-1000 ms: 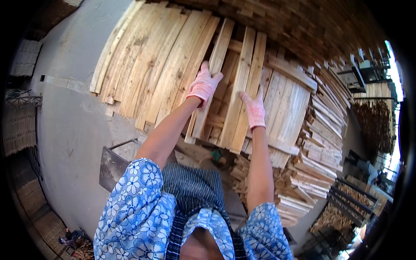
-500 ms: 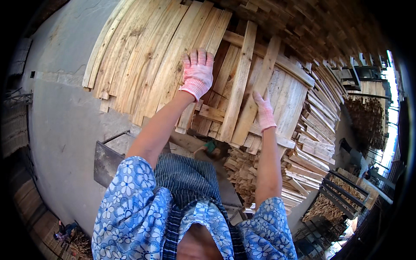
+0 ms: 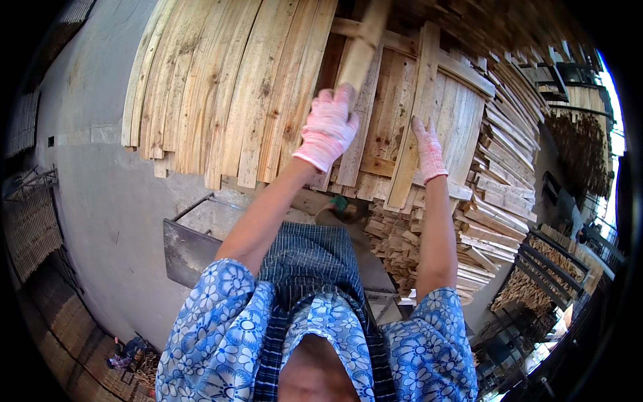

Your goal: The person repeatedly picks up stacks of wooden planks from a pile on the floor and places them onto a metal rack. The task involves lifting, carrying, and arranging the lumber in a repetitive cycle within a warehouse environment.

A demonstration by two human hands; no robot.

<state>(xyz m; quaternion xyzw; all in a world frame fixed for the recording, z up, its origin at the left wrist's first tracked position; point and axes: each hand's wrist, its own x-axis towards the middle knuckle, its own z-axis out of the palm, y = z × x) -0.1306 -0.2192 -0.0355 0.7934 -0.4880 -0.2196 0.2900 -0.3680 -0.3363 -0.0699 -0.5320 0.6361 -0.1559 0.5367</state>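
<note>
My left hand (image 3: 328,128), in a pink glove, is closed around the end of a narrow wooden plank (image 3: 365,41) that is lifted off the others and points away from me. In a matching glove, my right hand (image 3: 429,149) grips the edge of a second plank (image 3: 418,87), which lies slanted on a bed of wider boards (image 3: 392,110). Blue flowered sleeves and a checked apron fill the bottom of the view.
A row of long pale planks (image 3: 214,87) lies side by side to the left. Tall stacks of boards (image 3: 509,154) stand at the right, with a pile of short offcuts (image 3: 395,241) below. A dark metal sheet (image 3: 191,249) lies on the grey concrete floor (image 3: 100,201).
My left hand has closed on a plank and lifted its end off the pile. My right hand stays on the neighbouring plank, shifted slightly lower along it.
</note>
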